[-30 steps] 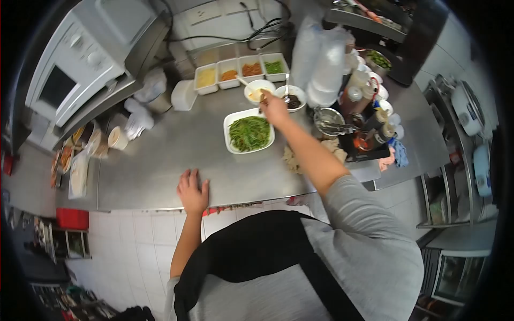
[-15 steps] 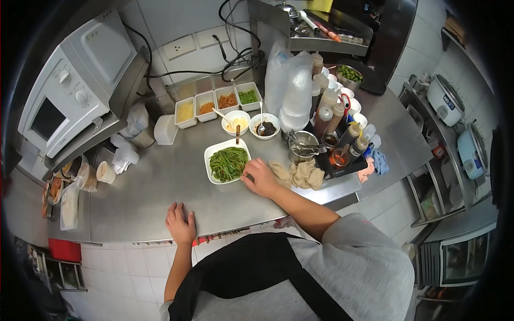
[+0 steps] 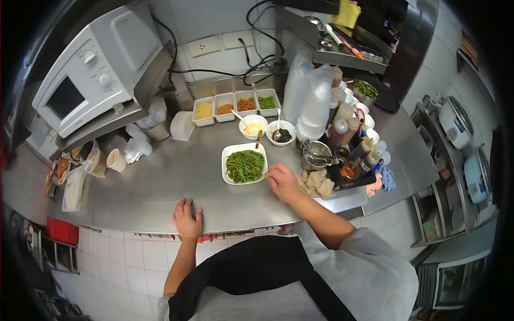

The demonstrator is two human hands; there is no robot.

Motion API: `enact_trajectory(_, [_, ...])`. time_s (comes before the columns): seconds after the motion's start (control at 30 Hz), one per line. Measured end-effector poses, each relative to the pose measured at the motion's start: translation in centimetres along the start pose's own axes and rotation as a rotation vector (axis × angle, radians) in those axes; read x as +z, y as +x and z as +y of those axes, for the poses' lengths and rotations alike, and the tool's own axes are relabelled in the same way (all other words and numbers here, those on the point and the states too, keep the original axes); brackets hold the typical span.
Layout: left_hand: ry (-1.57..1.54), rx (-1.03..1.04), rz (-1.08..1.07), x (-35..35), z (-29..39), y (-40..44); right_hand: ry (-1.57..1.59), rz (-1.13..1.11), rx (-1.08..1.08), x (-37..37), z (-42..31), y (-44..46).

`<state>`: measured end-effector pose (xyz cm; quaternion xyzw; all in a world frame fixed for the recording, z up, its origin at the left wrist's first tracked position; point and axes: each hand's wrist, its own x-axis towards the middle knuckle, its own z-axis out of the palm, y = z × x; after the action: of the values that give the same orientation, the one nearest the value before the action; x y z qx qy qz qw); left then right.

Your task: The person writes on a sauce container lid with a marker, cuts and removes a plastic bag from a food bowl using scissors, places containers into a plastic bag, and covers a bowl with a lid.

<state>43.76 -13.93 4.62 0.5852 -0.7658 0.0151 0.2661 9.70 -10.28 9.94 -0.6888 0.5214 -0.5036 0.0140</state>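
Observation:
A white square dish [image 3: 227, 175] of green beans [image 3: 245, 166] sits on the steel counter, and a brown handle [image 3: 259, 139] rests at its upper right corner. My right hand [image 3: 282, 182] is beside the dish's right edge, fingers loosely bent and apart, holding nothing. Flat on the counter's front edge lies my left hand [image 3: 187, 219], its fingers spread. Beyond the dish stand a white bowl with pale contents [image 3: 252, 127] and a bowl with dark contents [image 3: 281, 133], each with a spoon.
Four white tubs [image 3: 235, 107] of toppings line the back wall. On the right are plastic-wrapped stacks [image 3: 316, 101], a metal pot [image 3: 316, 155], a beige cloth [image 3: 317, 184] and sauce bottles [image 3: 338, 132]. A microwave [image 3: 91, 75] and small containers [image 3: 116, 160] are at left.
My right hand has come back from the bowls to the right side of the bean dish. My left hand stays on the counter edge. The camera view has shifted.

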Motion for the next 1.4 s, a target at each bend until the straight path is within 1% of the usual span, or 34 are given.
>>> enact_trajectory(0.07, [-0.018, 0.018, 0.043, 0.4, -0.5, -0.2, 0.034, 0.032, 0.042, -1.3, -0.8, 0.9])
enact_trajectory(0.13, [-0.044, 0.008, 0.05, 0.5, -0.7, -0.2, -0.012, 0.07, -0.033, -2.3, -1.9, 2.1])
enact_trajectory(0.27, [-0.04, -0.065, 0.015, 0.1, -0.9, -0.3, 0.088, 0.063, -0.054, -1.9, -5.0, 2.5])
enact_trajectory(0.37, [-0.054, -0.062, 0.038, -0.3, -0.7, -0.4, 0.117, -0.362, 0.058, -1.3, -7.1, -1.5])
enact_trajectory(0.43, [-0.06, -0.042, 0.031, -0.3, -0.9, -0.4, 0.371, -0.837, -0.011, -0.6, -7.9, -4.1])
enact_trajectory(0.53, [-0.038, -0.08, -0.096, -0.2, -1.1, -0.4, 0.591, -1.091, 0.152, 0.6, -4.4, -11.9])
enact_trajectory(0.57, [0.008, -0.04, -0.099, -0.1, -1.0, -0.5, 0.379, -1.184, 0.194, 0.0, -2.5, -14.6])
enact_trajectory(0.6, [0.051, 0.002, -0.107, -0.4, -1.2, -1.0, 0.228, -1.334, 0.369, 0.0, 0.9, -19.2])
enact_trajectory(0.63, [0.089, 0.048, -0.116, -0.6, -1.2, -2.1, -0.013, -1.559, 0.379, -1.4, 0.1, -19.6])
enact_trajectory(0.67, [0.09, 0.062, -0.147, -1.1, -1.0, -3.7, -0.171, -1.664, 0.306, -1.7, 1.5, -23.1])
enact_trajectory(0.7, [0.092, 0.074, -0.17, -1.9, -0.9, -5.4, -0.215, -1.693, 0.393, -2.3, 2.7, -26.5])
enact_trajectory(0.73, [0.1, 0.082, -0.188, -2.5, -1.2, -7.3, -0.101, -1.637, 0.476, -3.5, 3.0, -28.9])
enact_trajectory(0.77, [0.117, 0.074, -0.25, -2.7, -1.5, -9.9, 0.011, -1.572, 0.547, -4.4, 2.8, -30.7])
enact_trajectory(0.8, [0.138, 0.065, -0.308, -2.9, -2.0, -13.4, 0.04, -1.61, 0.455, -4.8, 2.3, -31.7])
enact_trajectory(0.83, [0.28, 0.058, -0.65, -1.1, -4.2, -18.4, 0.069, -1.64, 0.357, -4.9, 2.0, -32.5])
enact_trajectory(0.87, [0.254, -0.054, -1.102, -0.1, -6.0, -23.4, -0.23, -1.774, 0.194, -3.9, 2.0, -34.4])
enact_trajectory(0.9, [0.111, -0.207, -1.297, 1.8, -9.3, -31.7, -0.31, -1.736, 0.143, -3.7, 1.7, -35.2])
enact_trajectory(0.97, [-0.043, -0.487, -1.525, 0.0, -11.2, -41.0, -0.165, -1.483, 0.071, -3.8, 4.7, -38.8])
enact_trajectory(1.03, [-0.159, -0.724, -1.532, -2.4, -11.4, -46.3, -0.157, -1.165, 0.761, -3.5, 3.1, -36.5])
enact_trajectory(1.1, [-0.256, -0.901, -1.461, -4.3, -10.7, -48.8, -0.232, -0.866, 0.663, -3.1, 3.6, -34.4])
enact_trajectory(1.17, [-0.321, -0.997, -1.399, -5.6, -9.8, -50.1, -0.179, -0.686, 0.587, -1.7, 5.5, -33.1])
enact_trajectory(1.27, [-0.398, -1.1, -1.306, -6.7, -7.8, -50.9, -0.275, -0.499, 0.53, 1.8, 6.5, -29.7])
enact_trajectory(1.37, [-0.453, -1.178, -1.231, -6.8, -5.4, -50.8, -0.437, -0.692, 0.439, 4.4, 7.6, -26.6])
enact_trajectory(1.4, [-0.464, -1.2, -1.209, -6.8, -4.8, -50.7, -0.523, -0.837, 0.537, 5.4, 7.7, -25.5])
